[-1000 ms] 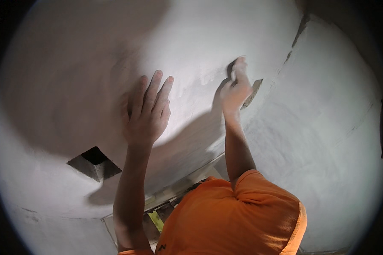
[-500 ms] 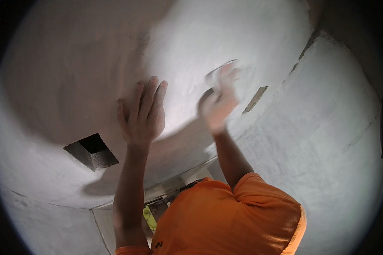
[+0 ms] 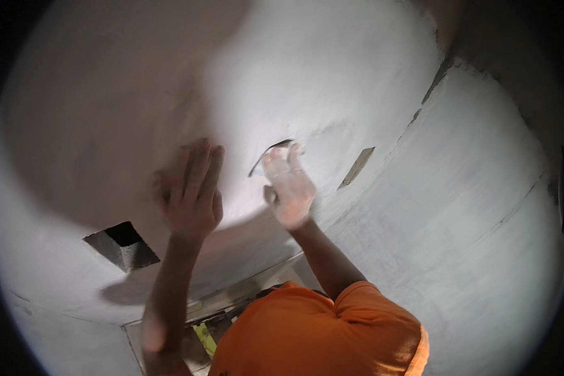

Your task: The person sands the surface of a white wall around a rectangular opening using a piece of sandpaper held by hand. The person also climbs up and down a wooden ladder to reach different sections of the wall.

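Note:
My left hand [image 3: 191, 194] lies against the grey-white plastered wall [image 3: 307, 75] with its fingers stretched out, in shadow, holding nothing. To its right, my right hand [image 3: 289, 191] presses a thin pale sheet [image 3: 284, 149], which looks like sandpaper, against the lit part of the wall. The sheet's dark curved edge shows beyond the fingertips. Most of the sheet is hidden under the fingers, and its exact kind is hard to make out.
A square recess [image 3: 124, 244] opens in the wall at lower left. A narrow slot [image 3: 356, 168] lies right of my right hand. Farther right, a rough-edged joint [image 3: 433, 84] meets another plastered surface [image 3: 445, 213]. Something yellow-green [image 3: 205, 339] shows below, beside my orange shirt.
My right hand has swept down and left across the wall with the thin pale sheet. My left hand stays spread on the wall, while the whole view has shifted slightly.

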